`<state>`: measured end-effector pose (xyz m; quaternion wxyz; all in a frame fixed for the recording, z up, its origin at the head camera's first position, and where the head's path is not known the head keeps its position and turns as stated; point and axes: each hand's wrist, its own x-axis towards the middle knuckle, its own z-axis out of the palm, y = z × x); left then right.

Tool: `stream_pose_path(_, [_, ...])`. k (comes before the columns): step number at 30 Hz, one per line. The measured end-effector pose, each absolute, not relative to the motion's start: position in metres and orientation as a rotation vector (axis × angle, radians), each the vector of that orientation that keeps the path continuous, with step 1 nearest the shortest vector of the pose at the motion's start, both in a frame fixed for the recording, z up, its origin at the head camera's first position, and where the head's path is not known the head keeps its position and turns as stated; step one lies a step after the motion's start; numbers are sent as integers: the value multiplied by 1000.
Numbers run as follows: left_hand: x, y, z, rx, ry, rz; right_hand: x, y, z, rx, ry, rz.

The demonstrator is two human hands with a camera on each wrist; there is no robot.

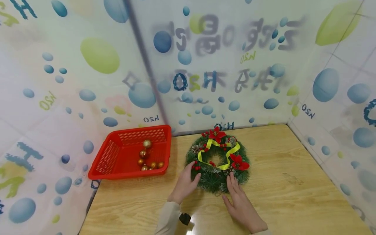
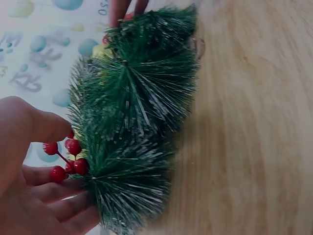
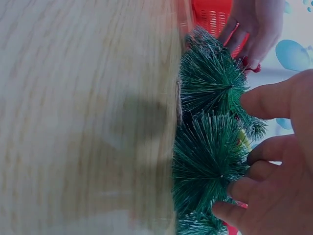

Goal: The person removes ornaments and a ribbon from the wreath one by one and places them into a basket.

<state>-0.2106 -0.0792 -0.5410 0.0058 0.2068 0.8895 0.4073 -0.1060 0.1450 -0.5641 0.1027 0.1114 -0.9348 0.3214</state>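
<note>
A green Christmas wreath (image 1: 212, 183) lies flat on the wooden table, trimmed with red poinsettia flowers (image 1: 239, 162), pine cones and a wavy yellow ribbon (image 1: 234, 149). My left hand (image 1: 185, 182) rests at its left side, thumb and fingers spread about a sprig of red berries (image 2: 57, 174). On the near right side, my right hand (image 1: 242, 207) touches the needles with loosely extended fingers. In the right wrist view, the right thumb (image 3: 269, 100) stands apart from the other fingers along the wreath's edge.
A red plastic basket (image 1: 124, 163) stands left of the wreath, with several gold baubles (image 1: 147, 143) in its right half. The wooden table (image 1: 293, 195) meets patterned curtains (image 1: 199, 107) at its back and sides. A small black device (image 1: 185, 219) sits by the left wrist.
</note>
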Motion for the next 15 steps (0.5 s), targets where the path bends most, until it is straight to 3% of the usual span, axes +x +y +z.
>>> stream_pose_path(6, [-214,-83,-542,638,2779,1264,-108,146,-555,339,-2740,927])
stream_pose_path(15, [-240,-79,-514,634,2851,1233,-114,152,-547,342,-2728,856])
